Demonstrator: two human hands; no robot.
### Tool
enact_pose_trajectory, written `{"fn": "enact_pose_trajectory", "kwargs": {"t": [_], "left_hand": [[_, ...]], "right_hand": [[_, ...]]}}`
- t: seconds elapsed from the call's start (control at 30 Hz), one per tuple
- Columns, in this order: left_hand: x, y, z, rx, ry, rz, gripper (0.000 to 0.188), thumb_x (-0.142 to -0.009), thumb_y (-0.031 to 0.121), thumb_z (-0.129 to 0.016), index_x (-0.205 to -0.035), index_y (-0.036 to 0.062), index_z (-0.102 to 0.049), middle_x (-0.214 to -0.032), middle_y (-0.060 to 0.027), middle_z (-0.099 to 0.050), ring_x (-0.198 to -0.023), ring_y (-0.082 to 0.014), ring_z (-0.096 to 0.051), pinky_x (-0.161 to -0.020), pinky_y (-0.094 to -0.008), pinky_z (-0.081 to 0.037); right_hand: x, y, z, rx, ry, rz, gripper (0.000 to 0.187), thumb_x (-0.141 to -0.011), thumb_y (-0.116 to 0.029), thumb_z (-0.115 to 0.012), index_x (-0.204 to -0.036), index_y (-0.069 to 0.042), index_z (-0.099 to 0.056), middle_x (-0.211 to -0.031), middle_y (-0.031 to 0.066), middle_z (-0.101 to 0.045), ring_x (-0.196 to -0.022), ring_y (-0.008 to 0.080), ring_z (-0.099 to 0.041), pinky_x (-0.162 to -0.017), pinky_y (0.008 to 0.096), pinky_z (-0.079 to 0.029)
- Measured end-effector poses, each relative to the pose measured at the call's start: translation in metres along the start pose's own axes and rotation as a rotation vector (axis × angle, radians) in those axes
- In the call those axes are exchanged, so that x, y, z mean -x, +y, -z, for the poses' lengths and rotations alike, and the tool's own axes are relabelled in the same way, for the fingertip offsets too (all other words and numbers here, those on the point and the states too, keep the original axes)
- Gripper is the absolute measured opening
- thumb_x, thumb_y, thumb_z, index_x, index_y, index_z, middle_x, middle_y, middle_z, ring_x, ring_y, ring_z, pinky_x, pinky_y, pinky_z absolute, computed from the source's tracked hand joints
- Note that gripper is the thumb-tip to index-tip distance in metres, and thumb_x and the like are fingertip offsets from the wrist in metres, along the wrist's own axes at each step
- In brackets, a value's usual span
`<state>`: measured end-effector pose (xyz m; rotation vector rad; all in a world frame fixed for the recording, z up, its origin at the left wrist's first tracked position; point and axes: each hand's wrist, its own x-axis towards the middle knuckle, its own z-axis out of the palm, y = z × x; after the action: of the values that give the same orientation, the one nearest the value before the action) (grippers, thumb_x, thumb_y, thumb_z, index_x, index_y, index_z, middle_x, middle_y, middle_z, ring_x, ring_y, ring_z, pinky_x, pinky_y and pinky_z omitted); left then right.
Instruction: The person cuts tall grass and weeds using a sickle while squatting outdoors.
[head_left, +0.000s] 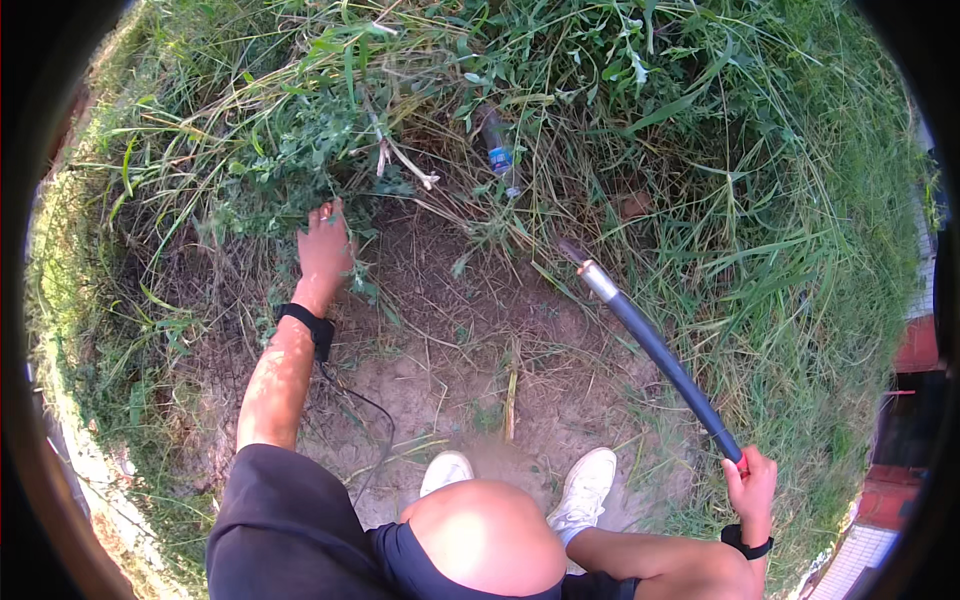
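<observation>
The ground by the shoes is largely bare while weeds stand thick beyond, so the work looks partly done. The right hand clamps the tool, its head at the grass edge; the left hand reaches into weeds (whether its fingers close, I cannot tell).

Below you lies bare dirt; a sunlit strip edges your left; red surfaces stand far right.
</observation>
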<state>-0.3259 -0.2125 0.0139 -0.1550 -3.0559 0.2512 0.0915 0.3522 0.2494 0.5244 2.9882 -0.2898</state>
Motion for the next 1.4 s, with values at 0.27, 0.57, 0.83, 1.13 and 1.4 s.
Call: {"fn": "enact_pose_trajectory", "kwargs": {"t": [0.27,0.57,0.83,1.13,1.4], "left_hand": [[0.033,0.084,0.059,0.138,0.167,-0.254,0.067,-0.082,0.03,-0.073,-0.14,0.0067,-0.049,-0.158,-0.0159,-0.032,-0.147,-0.0344,-0.029,-0.102,-0.0636,-0.042],[0.051,0.093,0.218,0.255,0.071,-0.34,0.049,-0.087,0.025,-0.069,-0.129,0.004,-0.054,-0.142,-0.0165,-0.051,-0.119,-0.0378,-0.056,-0.098,-0.0473,-0.049],[-0.019,0.171,0.286,-0.115,0.07,-0.594,0.027,-0.088,0.021,-0.062,-0.106,0.0006,-0.061,-0.118,-0.015,-0.062,-0.111,-0.0334,-0.058,-0.092,-0.0438,-0.05],[-0.148,0.183,0.275,-0.475,0.025,-0.358,0.013,-0.085,0.021,-0.061,-0.082,0.0116,-0.069,-0.105,-0.0141,-0.071,-0.097,-0.0297,-0.07,-0.084,-0.0454,-0.054],[-0.151,0.128,0.303,-0.341,0.445,-0.428,0.046,-0.09,0.021,-0.056,-0.131,0.0013,-0.053,-0.142,-0.0191,-0.051,-0.132,-0.0365,-0.048,-0.111,-0.0461,-0.039]], "right_hand": [[-0.072,-0.026,-0.083,-0.27,-0.029,0.072,0.03,-0.082,-0.026,-0.078,-0.075,-0.004,-0.058,-0.055,0.0097,-0.054,-0.048,0.0289,-0.056,-0.049,0.0379,-0.043],[-0.117,-0.042,-0.174,-0.663,-0.067,0.048,0.032,-0.087,-0.028,-0.074,-0.077,0.0,-0.062,-0.056,0.0138,-0.056,-0.049,0.027,-0.058,-0.05,0.0379,-0.044],[-0.128,-0.051,-0.204,-0.871,-0.086,0.087,0.042,-0.089,-0.037,-0.073,-0.073,-0.001,-0.057,-0.056,0.0153,-0.054,-0.05,0.0348,-0.055,-0.049,0.0424,-0.041],[-0.112,-0.025,-0.202,-0.871,-0.015,0.052,0.038,-0.087,-0.038,-0.075,-0.078,-0.004,-0.062,-0.06,0.015,-0.061,-0.055,0.0364,-0.061,-0.051,0.0432,-0.046],[-0.092,-0.025,-0.203,-0.7,0.099,0.044,0.032,-0.081,-0.034,-0.081,-0.079,-0.007,-0.065,-0.058,0.0092,-0.06,-0.052,0.0316,-0.062,-0.05,0.0417,-0.047]]}}
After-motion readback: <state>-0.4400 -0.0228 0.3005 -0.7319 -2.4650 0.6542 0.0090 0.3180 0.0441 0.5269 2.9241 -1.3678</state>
